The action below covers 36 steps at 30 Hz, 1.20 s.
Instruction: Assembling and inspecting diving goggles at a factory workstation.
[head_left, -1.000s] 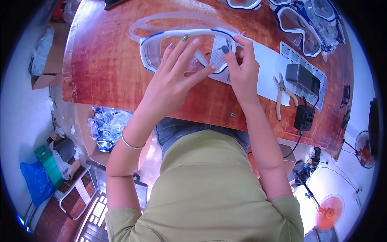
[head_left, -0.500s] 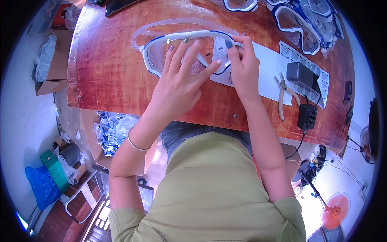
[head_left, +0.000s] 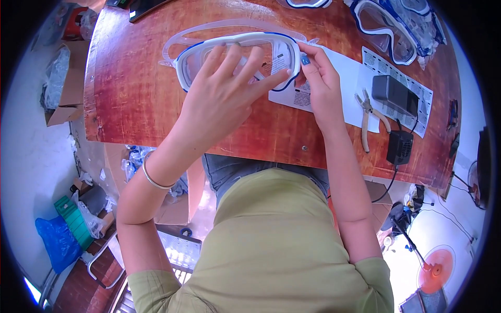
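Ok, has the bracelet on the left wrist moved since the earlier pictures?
Yes, to the left: the bracelet now sits closer to the near left corner of the table.

A clear, white-and-blue-framed diving mask (head_left: 259, 37) was held by the right hand (head_left: 324, 83), its translucent strap (head_left: 229, 23) looped beyond the left hand (head_left: 219, 100).

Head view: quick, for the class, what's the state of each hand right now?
Left hand: open, fingers spread across the diving mask.
Right hand: closed, holding the mask's right end between thumb and fingers.
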Motion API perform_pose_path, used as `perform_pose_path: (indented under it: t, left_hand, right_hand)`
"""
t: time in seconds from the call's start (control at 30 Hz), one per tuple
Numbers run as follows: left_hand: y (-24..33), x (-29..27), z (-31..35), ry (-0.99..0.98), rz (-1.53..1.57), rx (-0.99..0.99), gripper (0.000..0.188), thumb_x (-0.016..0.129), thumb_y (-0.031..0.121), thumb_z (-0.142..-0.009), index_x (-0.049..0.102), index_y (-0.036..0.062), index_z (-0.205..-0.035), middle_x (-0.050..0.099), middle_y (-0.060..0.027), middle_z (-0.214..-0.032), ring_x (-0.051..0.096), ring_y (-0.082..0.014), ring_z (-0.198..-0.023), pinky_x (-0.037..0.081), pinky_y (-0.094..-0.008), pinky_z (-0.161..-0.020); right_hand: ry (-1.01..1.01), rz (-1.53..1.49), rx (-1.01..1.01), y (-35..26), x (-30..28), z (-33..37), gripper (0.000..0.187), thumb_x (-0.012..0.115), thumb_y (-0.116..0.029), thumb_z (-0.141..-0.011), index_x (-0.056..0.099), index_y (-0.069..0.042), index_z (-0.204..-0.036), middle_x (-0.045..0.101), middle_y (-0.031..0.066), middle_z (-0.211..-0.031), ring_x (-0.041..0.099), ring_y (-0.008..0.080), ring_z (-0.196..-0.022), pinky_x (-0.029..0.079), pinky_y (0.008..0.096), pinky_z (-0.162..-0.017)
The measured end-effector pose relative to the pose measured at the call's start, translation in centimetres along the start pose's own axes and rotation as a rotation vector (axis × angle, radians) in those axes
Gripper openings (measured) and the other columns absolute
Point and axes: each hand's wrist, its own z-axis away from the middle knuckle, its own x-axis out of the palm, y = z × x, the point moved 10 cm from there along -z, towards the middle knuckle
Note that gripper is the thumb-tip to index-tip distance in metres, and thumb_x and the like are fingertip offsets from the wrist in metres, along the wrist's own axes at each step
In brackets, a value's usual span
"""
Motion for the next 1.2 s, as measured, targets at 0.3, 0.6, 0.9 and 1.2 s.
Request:
perform_pose_path:
  t: [0.3,0.6,0.9,1.2]
  left_hand:
    - [0.6,0.2,0.0,0.042,0.012,0.01,0.057,0.061,0.015,-0.071,0.047,0.0266,-0.125,0.043,-0.0051,-0.119,0.043,-0.0239,-0.108,0.037,-0.0407,-0.093]
    - [-0.3,0.3,0.2,0.067,0.225,-0.027,0.059,0.063,0.014,-0.068,0.048,0.0223,-0.124,0.043,-0.006,-0.119,0.04,-0.0249,-0.111,0.032,-0.0438,-0.097]
    - [-0.5,0.4,0.8,0.043,0.385,-0.006,0.066,0.064,0.009,-0.063,0.048,0.0227,-0.125,0.043,-0.0078,-0.128,0.041,-0.03,-0.118,0.034,-0.0472,-0.099]
    - [-0.1,0.2,-0.1,0.093,0.284,0.006,0.06,0.066,0.013,-0.064,0.049,0.0162,-0.122,0.047,-0.0093,-0.12,0.044,-0.0296,-0.111,0.037,-0.0445,-0.098]
  right_hand:
    - [-0.021,-0.053,0.015,0.1,0.8,0.1,0.027,0.042,-0.013,-0.092,0.052,-0.003,-0.115,0.056,0.0012,-0.088,0.049,0.0059,-0.074,0.043,0.0203,-0.066]
    - [-0.045,-0.074,0.011,0.0,1.5,0.1,0.027,0.043,-0.012,-0.092,0.049,-0.003,-0.117,0.057,0.0014,-0.085,0.05,0.0059,-0.073,0.043,0.0201,-0.065]
    - [-0.05,-0.085,0.009,0.2,1.4,-0.1,0.028,0.044,-0.014,-0.092,0.049,-0.003,-0.118,0.057,0.0015,-0.086,0.051,0.0056,-0.075,0.043,0.0199,-0.066]
    - [-0.058,-0.056,0.016,0.3,1.4,-0.1,0.029,0.043,-0.014,-0.092,0.049,-0.003,-0.118,0.057,0.0015,-0.089,0.051,0.0055,-0.076,0.044,0.0198,-0.066]
